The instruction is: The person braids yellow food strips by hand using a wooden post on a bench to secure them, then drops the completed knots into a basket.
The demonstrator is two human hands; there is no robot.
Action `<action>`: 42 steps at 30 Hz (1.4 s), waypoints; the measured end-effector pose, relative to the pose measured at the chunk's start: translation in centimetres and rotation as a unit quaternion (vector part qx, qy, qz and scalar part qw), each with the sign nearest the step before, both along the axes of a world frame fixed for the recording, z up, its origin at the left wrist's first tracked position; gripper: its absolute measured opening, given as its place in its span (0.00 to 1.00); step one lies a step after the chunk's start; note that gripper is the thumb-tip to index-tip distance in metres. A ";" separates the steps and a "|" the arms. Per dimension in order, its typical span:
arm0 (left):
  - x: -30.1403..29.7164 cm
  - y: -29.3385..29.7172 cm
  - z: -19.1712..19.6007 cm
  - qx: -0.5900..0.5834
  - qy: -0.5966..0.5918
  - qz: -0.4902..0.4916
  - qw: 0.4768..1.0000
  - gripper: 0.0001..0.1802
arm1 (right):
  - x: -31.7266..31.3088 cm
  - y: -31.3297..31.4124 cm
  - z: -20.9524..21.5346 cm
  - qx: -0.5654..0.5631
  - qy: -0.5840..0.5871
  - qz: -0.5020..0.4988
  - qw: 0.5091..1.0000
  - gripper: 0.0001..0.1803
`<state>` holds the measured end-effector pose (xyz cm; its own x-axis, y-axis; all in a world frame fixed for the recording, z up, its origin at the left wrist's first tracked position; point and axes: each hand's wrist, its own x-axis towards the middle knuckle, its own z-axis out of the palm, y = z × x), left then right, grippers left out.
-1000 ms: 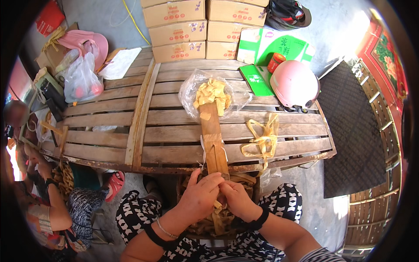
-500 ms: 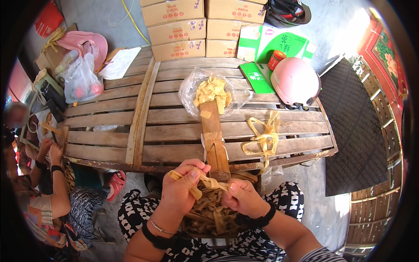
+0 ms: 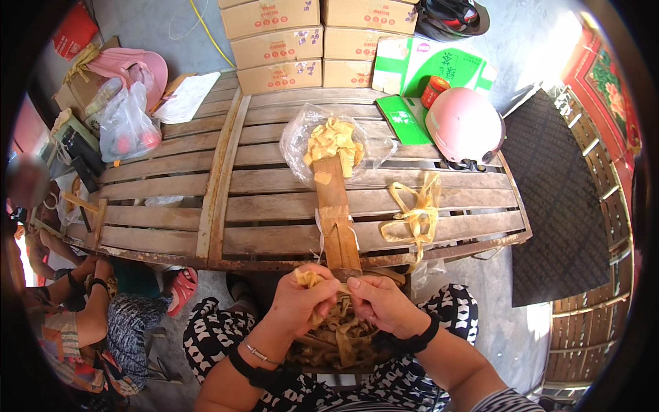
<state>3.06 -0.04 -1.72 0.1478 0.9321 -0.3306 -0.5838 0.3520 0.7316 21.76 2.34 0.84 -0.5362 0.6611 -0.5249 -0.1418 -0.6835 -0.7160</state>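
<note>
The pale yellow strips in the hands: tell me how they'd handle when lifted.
The pale yellow strips probably flop: they bend and curl over the left hand. Likely light, since the right hand pinches them with fingers alone. The knotted bundle on the slatted table droops similarly, so expect tangling.

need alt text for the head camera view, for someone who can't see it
Seen from above, a person's left hand and right hand pull at pale yellow strips over a basket on their lap. In front lies a slatted wooden table with a narrow board, a bag of yellow pieces and a pink helmet.
</note>
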 end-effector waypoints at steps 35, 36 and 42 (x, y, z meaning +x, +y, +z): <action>2.8 1.6 -5.5 0.279 0.599 -0.407 0.631 0.12 | 0.1 14.2 2.0 0.396 -0.244 -0.148 0.873 0.17; 2.7 1.9 -6.1 0.274 0.618 -0.414 0.610 0.11 | 0.3 14.2 2.4 0.405 -0.229 -0.155 0.872 0.15; 0.9 2.7 -8.1 0.247 0.704 -0.356 0.563 0.05 | 2.1 5.1 2.4 0.444 -0.277 0.126 0.843 0.13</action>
<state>3.97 2.64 -9.77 0.4585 0.8316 -0.3133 0.8568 -0.3201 0.4044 23.84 7.49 3.23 -0.5531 0.8273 -0.0981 0.4516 0.1988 -0.8698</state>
